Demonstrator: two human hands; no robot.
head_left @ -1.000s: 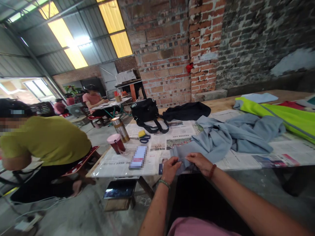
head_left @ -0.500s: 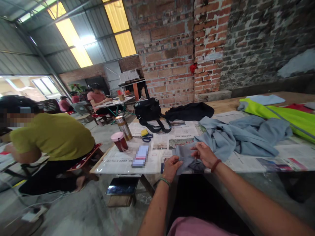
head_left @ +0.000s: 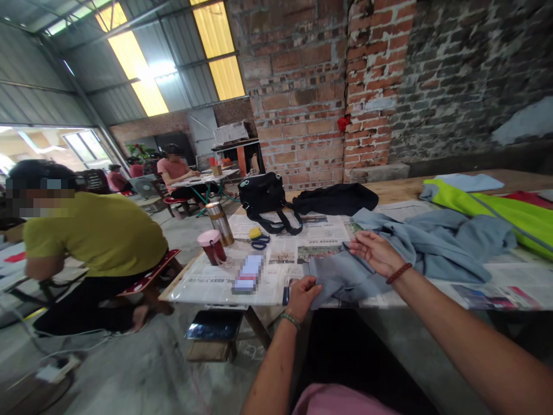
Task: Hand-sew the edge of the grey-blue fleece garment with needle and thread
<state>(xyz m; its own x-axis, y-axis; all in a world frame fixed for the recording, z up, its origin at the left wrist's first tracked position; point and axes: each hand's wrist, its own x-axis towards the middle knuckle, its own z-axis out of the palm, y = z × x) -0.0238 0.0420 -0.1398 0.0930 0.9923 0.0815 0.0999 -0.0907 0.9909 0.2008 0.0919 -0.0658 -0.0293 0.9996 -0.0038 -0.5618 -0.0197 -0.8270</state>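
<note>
At the table's near edge my left hand [head_left: 303, 295] pinches the edge of a grey-blue piece of cloth [head_left: 337, 279] between thumb and fingers. My right hand [head_left: 375, 252] is raised to the right, above the cloth. Its thumb and fingertips are drawn together, and whatever they hold, if anything, is too small to make out. More grey-blue cloth [head_left: 449, 239] lies crumpled on the table beyond and to the right of my right hand.
On the newspaper-covered table [head_left: 194, 288] are a phone [head_left: 248, 274], a red cup [head_left: 213, 249], a steel flask [head_left: 220, 223], scissors [head_left: 259, 242], a black bag [head_left: 262, 196], dark cloth [head_left: 337, 197] and a yellow-green vest [head_left: 488, 210]. A person in a mustard shirt [head_left: 103, 236] sits left.
My right hand has moved up and right, away from my left hand. The grey cloth between them now shows more widely. My left hand stays in nearly the same place, still holding the edge.
</note>
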